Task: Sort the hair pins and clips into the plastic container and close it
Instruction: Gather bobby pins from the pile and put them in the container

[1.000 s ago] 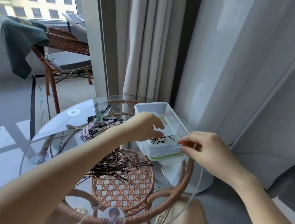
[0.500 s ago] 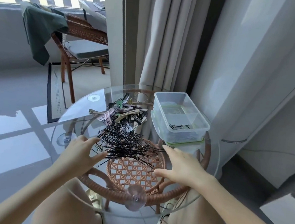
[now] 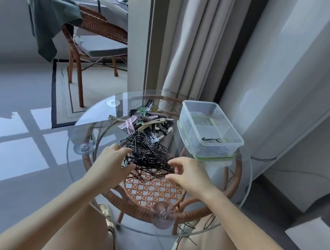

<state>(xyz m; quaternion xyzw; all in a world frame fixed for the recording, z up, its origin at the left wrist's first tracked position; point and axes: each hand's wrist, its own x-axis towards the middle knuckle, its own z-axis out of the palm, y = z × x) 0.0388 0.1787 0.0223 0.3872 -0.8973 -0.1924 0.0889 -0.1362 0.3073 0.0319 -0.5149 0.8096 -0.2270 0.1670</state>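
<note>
From the head view, a round glass counter (image 3: 84,121) on a rattan base carries everything. A loose heap of black hair pins (image 3: 147,153) lies at its middle. Just behind that, touching its far edge, sits a mixed pile of clips (image 3: 150,121) in pink, green, beige and black.

At the right side of the counter stands the clear plastic container (image 3: 210,126), open, resting on top of its green-edged lid (image 3: 215,159). A divider splits its inside, and a few black pins lie in the near compartment.

The left hand (image 3: 113,159) rests against the left edge of the heap. Its fingers (image 3: 118,148) are released and spread, tips touching the pins. The right hand (image 3: 190,174) is at the heap's near right edge with fingers (image 3: 176,162) bent and thumb below them. Whether they are grasping a pin I cannot tell.

Beyond the counter are a pale curtain (image 3: 187,47), a wicker chair (image 3: 100,31) draped with a dark green cloth (image 3: 49,21), and a bordered rug (image 3: 63,96) on the floor.
</note>
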